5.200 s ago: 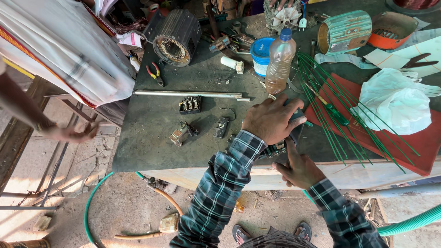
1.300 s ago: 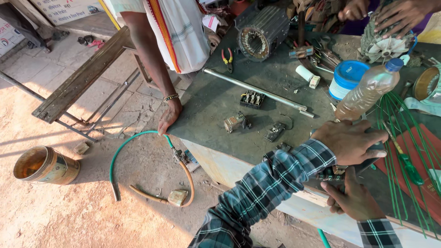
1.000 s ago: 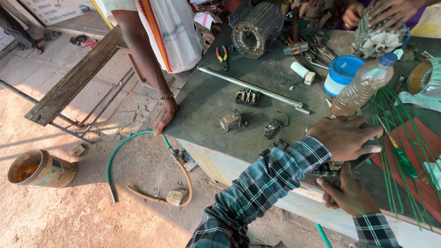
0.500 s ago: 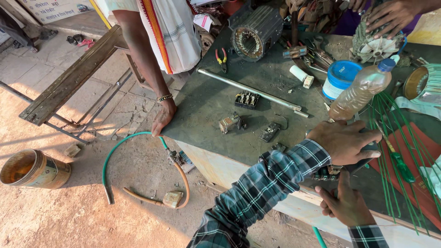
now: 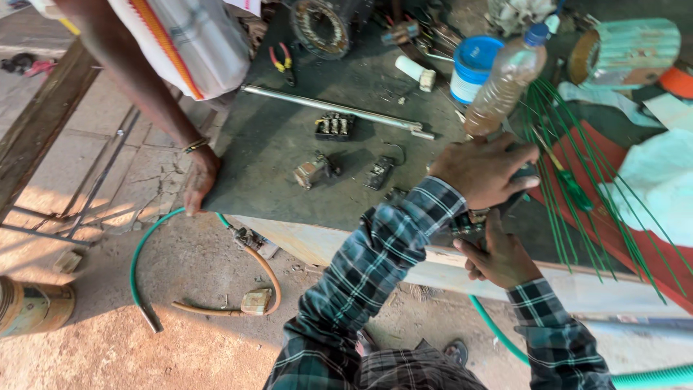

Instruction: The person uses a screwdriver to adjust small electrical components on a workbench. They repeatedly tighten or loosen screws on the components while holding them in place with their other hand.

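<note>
My left hand (image 5: 482, 170) lies palm down over a small dark metal part (image 5: 468, 222) at the front edge of the dark workbench (image 5: 274, 155), fingers curled around it. From below the edge, my right hand (image 5: 498, 256) grips the same part. Most of the part is hidden by both hands. Both my sleeves are plaid. Just beyond my left hand a plastic bottle of brownish liquid (image 5: 505, 76) lies tilted, and thin green wires (image 5: 570, 162) fan over a red mat (image 5: 624, 217) to the right.
Another person in a white garment rests a hand (image 5: 196, 180) on the bench's left corner. On the bench lie a metal rod (image 5: 328, 108), a terminal block (image 5: 334, 126), small parts (image 5: 312, 170), a blue-lidded tub (image 5: 476, 58) and a motor stator (image 5: 321, 22). A green hose (image 5: 141, 263) and can (image 5: 29, 307) lie on the ground.
The view has swung right and closer to the bench. My hands stay on the part at the table edge, the right hand shifting slightly under it. The other person's hand stays on the corner.
</note>
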